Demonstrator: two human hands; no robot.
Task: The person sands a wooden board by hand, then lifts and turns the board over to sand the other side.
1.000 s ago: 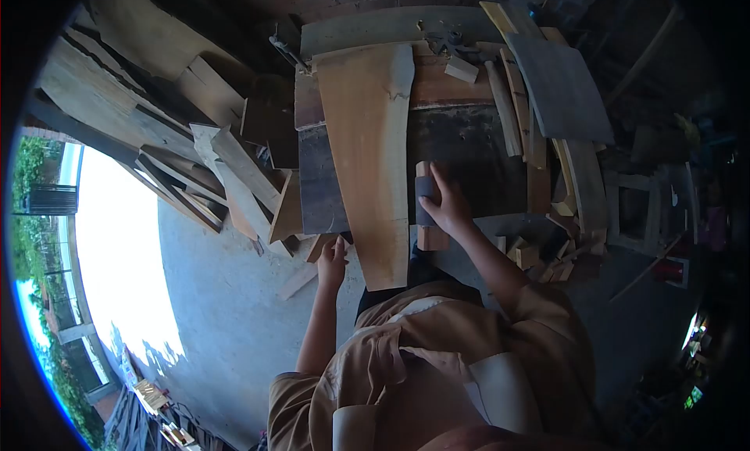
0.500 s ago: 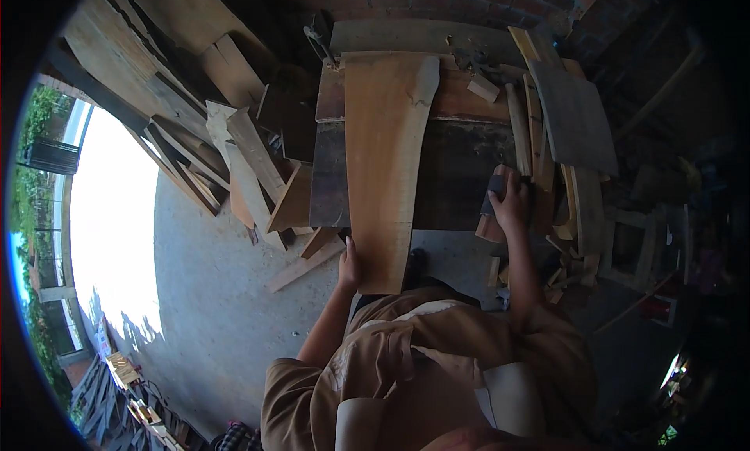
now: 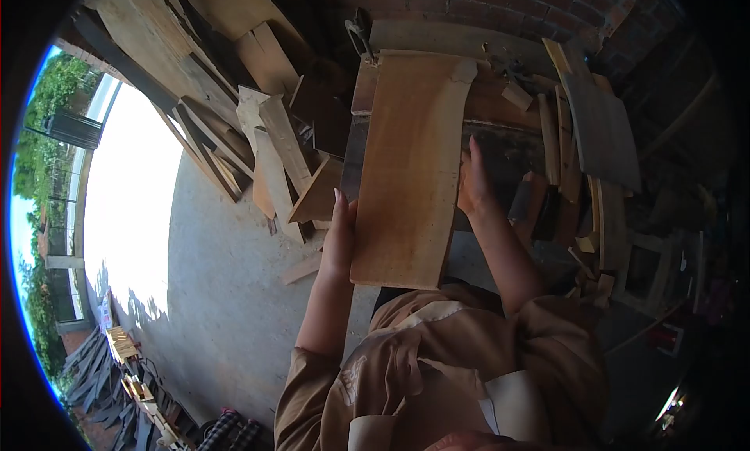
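Observation:
A long, light-brown wooden board (image 3: pixel 410 177) lies lengthwise over the workbench (image 3: pixel 504 142), its near end raised toward my body. Its right edge is wavy, with a pale patch at the far corner. My left hand (image 3: pixel 341 236) grips the left edge near the close end, thumb up, the other fingers hidden beneath. On the opposite edge, my right hand (image 3: pixel 475 184) holds the board from the side, fingers partly hidden. A wooden block with dark grey sheet around it (image 3: pixel 527 202) rests on the bench, right of my right hand.
A metal clamp (image 3: pixel 360 35) stands at the bench's far left corner. Wood offcuts (image 3: pixel 285 142) lean in a pile to the left. A wide grey plank (image 3: pixel 601 115) and narrow strips lie at right. Behind is a brick wall (image 3: pixel 508 13).
My right hand has let go of the block, leaving it on the bench, and moved left onto the board's edge. The board's near end looks higher and closer. The view has shifted.

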